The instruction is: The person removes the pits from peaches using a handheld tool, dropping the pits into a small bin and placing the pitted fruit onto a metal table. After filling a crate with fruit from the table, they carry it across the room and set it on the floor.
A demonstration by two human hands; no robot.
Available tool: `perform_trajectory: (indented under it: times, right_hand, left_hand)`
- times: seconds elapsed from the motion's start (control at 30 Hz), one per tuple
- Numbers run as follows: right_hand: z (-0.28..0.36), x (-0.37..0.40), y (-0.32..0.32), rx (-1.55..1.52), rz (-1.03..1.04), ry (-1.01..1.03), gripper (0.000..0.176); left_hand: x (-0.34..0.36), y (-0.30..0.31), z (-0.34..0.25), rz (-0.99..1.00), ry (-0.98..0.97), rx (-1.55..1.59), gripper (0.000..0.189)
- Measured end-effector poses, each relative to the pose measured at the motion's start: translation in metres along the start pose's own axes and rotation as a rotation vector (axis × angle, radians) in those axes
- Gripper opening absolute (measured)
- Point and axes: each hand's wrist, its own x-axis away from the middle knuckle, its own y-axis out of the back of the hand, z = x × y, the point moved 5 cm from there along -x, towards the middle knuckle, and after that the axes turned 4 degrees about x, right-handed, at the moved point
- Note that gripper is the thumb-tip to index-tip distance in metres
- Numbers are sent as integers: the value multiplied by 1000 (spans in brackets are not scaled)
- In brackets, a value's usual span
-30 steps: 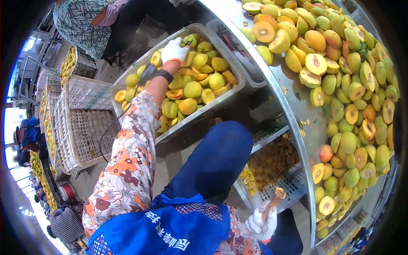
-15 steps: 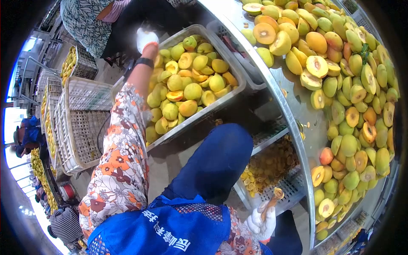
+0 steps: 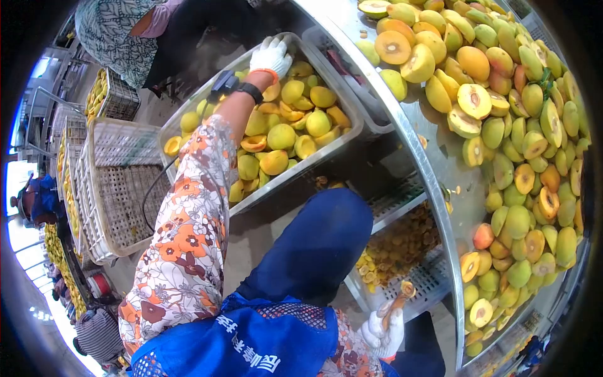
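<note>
My left hand (image 3: 271, 58), in a white glove with an orange cuff, lies over the far rim of a pale plastic crate (image 3: 300, 168) of halved yellow-green fruit (image 3: 281, 136). Its fingers are stretched out and a little apart, and no fruit shows in them. Whether the fingertips grip the rim cannot be made out. At the lower right, my right hand (image 3: 382, 332), also gloved, is closed around the brown handle of a small pitting tool (image 3: 398, 301). The tool's rounded tip points up, beside a lower crate of scraps.
A metal-edged table (image 3: 433, 188) heaped with halved fruit (image 3: 515, 220) curves along my right. Below it stands a crate of pits and scraps (image 3: 402, 245). White slatted crates (image 3: 122, 188) stand at left. Another person (image 3: 119, 38) sits at the upper left.
My left hand has moved right, from beyond the crate's left side to its far rim over the fruit. My right hand and the tool have hardly shifted.
</note>
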Motion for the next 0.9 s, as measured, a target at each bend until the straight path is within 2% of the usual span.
perform_trajectory:
  times: [0.03, 0.1, 0.17, 0.2, 0.3, 0.33, 0.43, 0.47, 0.57, 0.63, 0.7, 0.77, 0.83, 0.87, 0.9]
  right_hand:
    - [0, -1, 1, 1, -16, 2, 32]
    - [1, -4, 3, 1, -26, -3, 32]
    - [2, -6, 4, 6, -37, -15, 32]
    - [2, -7, 5, -42, -49, -32, 32]
    - [3, -10, 7, -84, -36, -48, 32]
    - [5, -13, 7, -74, -5, -45, 32]
    - [3, -16, 3, -67, -3, -49, 33]
    - [3, -16, 4, -70, 5, -42, 33]
    - [-2, -15, 9, -81, -7, -65, 33]
    - [0, -12, 11, -67, -41, -32, 34]
    - [0, -13, 13, -95, -52, -23, 34]
    - [-1, -11, 11, -92, -7, -26, 33]
    - [0, -10, 4, -87, 46, -3, 34]
    - [-2, -7, 2, -75, 70, -9, 35]
    - [-4, -5, 4, -78, 70, -10, 35]
  left_hand:
    - [4, -3, -3, -144, -93, -58, 51]
    - [7, 4, -9, -158, -71, -27, 51]
    - [8, 19, -21, -149, -103, -345, 50]
    - [5, 21, -25, 36, -46, -389, 51]
    - [-3, 12, -16, -19, -14, -348, 52]
    - [-11, 6, -12, 66, 27, -311, 56]
    - [-14, -11, 7, 118, 55, -171, 59]
    - [-19, -7, 9, 227, -7, -156, 60]
    - [-15, 1, 3, 252, -76, -64, 60]
    - [15, -14, -1, 222, -73, -54, 60]
    - [9, -11, -6, 88, -110, -131, 63]
    - [9, -9, -4, 57, -123, -90, 59]
    - [-3, -20, 5, 265, -275, -166, 55]
    - [-5, -19, 5, 306, -422, -138, 54]
    - [0, -3, -8, 308, -423, -140, 54]
